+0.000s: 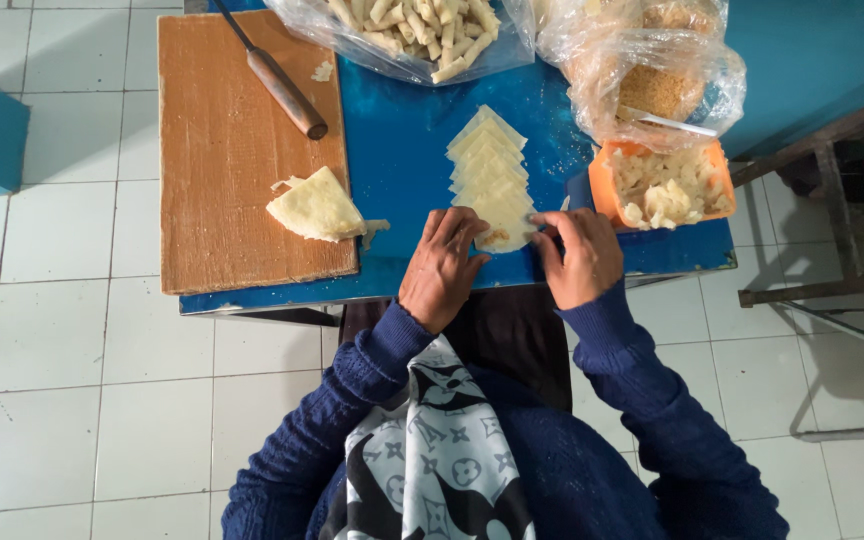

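Both hands work the nearest wrapper (505,222) in a row of pale dough sheets (487,160) on the blue surface (402,140). The left hand (442,268) pinches its near edge, grip closed on it; the right hand (580,258) presses the other side, fingers together. A bag of finished rolls (417,28) is well filled; several sheets, folded dough (317,207) on the wooden board (222,150) and the orange tub of filling (664,185) remain.
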`<control>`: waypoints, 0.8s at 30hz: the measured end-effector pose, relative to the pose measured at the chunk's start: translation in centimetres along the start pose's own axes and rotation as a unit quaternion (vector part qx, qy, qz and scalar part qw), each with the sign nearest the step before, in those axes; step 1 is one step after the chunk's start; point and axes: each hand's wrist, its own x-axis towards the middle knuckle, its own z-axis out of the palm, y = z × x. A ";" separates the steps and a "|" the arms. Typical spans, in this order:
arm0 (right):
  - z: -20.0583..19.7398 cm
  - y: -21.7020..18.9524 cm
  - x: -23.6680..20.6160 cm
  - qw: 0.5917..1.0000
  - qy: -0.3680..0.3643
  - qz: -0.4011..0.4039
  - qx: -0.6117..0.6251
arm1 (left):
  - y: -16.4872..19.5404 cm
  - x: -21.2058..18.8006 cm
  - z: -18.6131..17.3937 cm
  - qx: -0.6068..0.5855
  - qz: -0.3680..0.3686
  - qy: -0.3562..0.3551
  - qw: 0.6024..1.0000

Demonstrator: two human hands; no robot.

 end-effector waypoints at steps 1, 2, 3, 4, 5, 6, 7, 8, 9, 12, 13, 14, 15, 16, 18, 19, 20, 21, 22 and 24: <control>0.1 0.0 0.0 1.000 0.005 -0.010 0.001 | 0.0 0.0 0.0 0.001 0.002 0.002 1.000; 0.2 0.0 0.1 1.000 0.012 -0.019 0.001 | 0.0 0.0 -0.1 0.001 0.006 0.003 1.000; 0.4 0.0 0.2 0.999 0.018 -0.029 0.000 | 0.0 0.1 -0.1 0.000 0.005 -0.001 1.000; 0.6 0.0 0.2 1.000 0.016 -0.021 0.002 | 0.1 0.1 -0.1 0.001 0.002 -0.004 1.000; 0.7 0.0 0.3 1.000 0.013 -0.014 0.004 | 0.1 0.1 -0.1 0.001 -0.001 -0.007 1.000; 0.9 0.0 0.3 1.000 0.009 -0.007 0.006 | 0.1 0.1 -0.1 0.004 0.002 -0.004 1.000; 1.0 0.1 0.3 1.000 0.006 0.003 0.023 | 0.2 0.1 -0.2 0.008 0.007 -0.001 1.000; 1.1 0.1 0.3 0.999 0.002 0.015 0.040 | 0.2 0.2 -0.2 0.010 0.011 0.002 1.000; 1.1 0.0 0.2 0.998 -0.002 0.026 0.058 | 0.2 0.2 -0.2 0.005 0.009 0.001 1.000; 1.2 -0.1 0.0 0.993 -0.013 0.065 0.100 | 0.2 0.1 -0.3 -0.005 0.007 -0.002 1.000; 1.2 -0.1 0.0 0.992 -0.008 0.049 0.114 | 0.2 0.2 -0.3 -0.004 0.010 0.000 1.000; 1.2 -0.1 -0.1 0.991 -0.004 0.034 0.128 | 0.2 0.2 -0.3 -0.003 0.011 0.001 1.000; 1.2 -0.1 -0.2 0.990 0.000 0.018 0.142 | 0.2 0.2 -0.3 -0.004 0.011 0.000 1.000; 1.2 0.0 -0.2 0.993 -0.006 0.003 0.118 | 0.2 0.2 -0.3 -0.005 0.011 -0.001 1.000; 1.2 0.2 -0.2 0.997 -0.018 -0.025 0.069 | 0.2 0.2 -0.2 -0.005 0.011 -0.002 1.000; 1.2 0.4 -0.2 0.997 -0.013 -0.059 0.055 | 0.2 0.2 -0.2 -0.003 0.013 0.000 1.000; 1.2 0.5 -0.1 0.995 -0.007 -0.093 0.041 | 0.2 0.3 -0.2 -0.002 0.015 0.001 1.000; 1.2 0.7 -0.2 0.992 -0.002 -0.125 0.027 | 0.2 0.3 -0.2 0.000 0.016 -0.001 1.000; 1.4 0.8 -0.2 0.992 0.001 -0.126 0.020 | 0.2 0.3 -0.2 0.003 0.018 -0.002 1.000; 1.6 1.0 -0.3 0.992 0.007 -0.126 0.007 | 0.3 0.3 -0.2 0.003 0.022 -0.004 1.000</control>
